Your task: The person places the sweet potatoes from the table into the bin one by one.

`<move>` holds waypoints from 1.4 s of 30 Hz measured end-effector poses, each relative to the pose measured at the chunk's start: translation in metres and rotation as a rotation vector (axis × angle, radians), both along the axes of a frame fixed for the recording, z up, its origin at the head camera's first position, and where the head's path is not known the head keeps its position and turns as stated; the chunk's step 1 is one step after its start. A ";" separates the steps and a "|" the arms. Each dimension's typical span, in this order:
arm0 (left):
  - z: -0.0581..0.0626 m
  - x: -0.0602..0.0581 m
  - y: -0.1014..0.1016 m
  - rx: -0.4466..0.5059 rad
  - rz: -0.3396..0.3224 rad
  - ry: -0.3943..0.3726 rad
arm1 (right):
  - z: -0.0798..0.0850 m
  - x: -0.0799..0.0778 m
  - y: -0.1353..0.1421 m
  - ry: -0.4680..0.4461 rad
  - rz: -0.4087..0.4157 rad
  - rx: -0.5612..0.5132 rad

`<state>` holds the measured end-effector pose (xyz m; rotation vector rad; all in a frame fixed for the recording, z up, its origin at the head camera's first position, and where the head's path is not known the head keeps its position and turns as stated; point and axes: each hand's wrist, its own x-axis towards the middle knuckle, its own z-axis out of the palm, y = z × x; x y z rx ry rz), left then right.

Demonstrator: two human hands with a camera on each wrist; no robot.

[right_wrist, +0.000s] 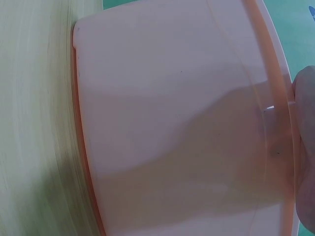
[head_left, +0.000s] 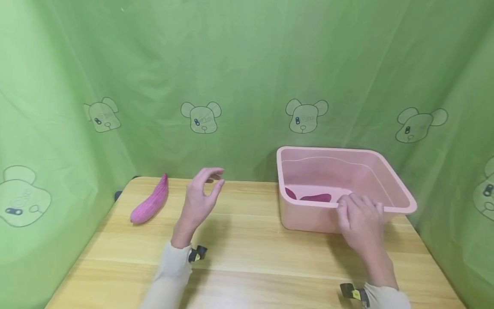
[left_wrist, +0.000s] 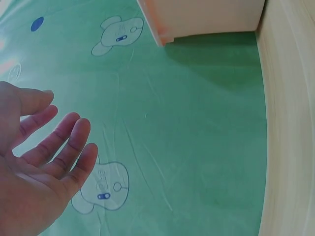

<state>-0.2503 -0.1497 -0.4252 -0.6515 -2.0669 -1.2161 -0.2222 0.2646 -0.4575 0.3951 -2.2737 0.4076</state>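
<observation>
My right hand (head_left: 361,221) grips the near rim of a pink plastic bin (head_left: 312,218), fingers curled over the edge. The right wrist view shows the bin's outer wall (right_wrist: 162,108) close up, with part of the hand at the rim on the right. Inside the bin lie two dark pink pieces (head_left: 317,198), partly hidden by the near wall. My left hand (head_left: 200,198) hovers above the table, fingers loosely bent and apart from the thumb, holding nothing. To its left rests a long, curved pink-purple vegetable (head_left: 150,205), resembling a sweet potato, its pointed end toward the back.
The bin and vegetable stand on a light wooden table (head_left: 247,257). A green curtain (head_left: 247,64) printed with bear faces hangs behind it and at both sides. The bin stands near the table's back right.
</observation>
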 end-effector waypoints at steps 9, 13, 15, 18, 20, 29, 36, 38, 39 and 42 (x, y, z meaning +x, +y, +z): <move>-0.002 0.002 -0.015 0.012 0.040 0.015 | -0.001 0.002 0.002 -0.007 -0.005 -0.002; -0.002 0.004 -0.022 0.010 0.061 0.007 | -0.003 0.002 0.002 -0.010 -0.010 -0.008; -0.003 0.004 -0.025 0.005 0.073 0.000 | -0.003 0.003 0.003 -0.007 -0.011 -0.009; -0.005 0.005 -0.031 -0.007 0.101 -0.013 | -0.004 0.003 0.003 -0.006 -0.010 -0.011; -0.006 0.006 -0.035 -0.016 0.127 -0.019 | -0.004 0.003 0.003 -0.010 -0.011 -0.009; -0.009 0.006 -0.055 -0.033 0.217 -0.031 | -0.006 0.003 0.004 -0.021 -0.011 0.006; -0.011 0.009 -0.065 -0.044 0.271 -0.055 | -0.004 0.001 0.003 0.006 0.000 0.009; -0.012 0.010 -0.067 -0.046 0.275 -0.062 | -0.004 0.001 0.003 0.009 0.002 0.009; -0.012 0.010 -0.068 -0.048 0.278 -0.064 | -0.004 0.001 0.003 0.009 0.003 0.008; -0.014 0.009 -0.073 -0.048 0.294 -0.065 | -0.003 0.001 0.003 0.008 0.005 0.008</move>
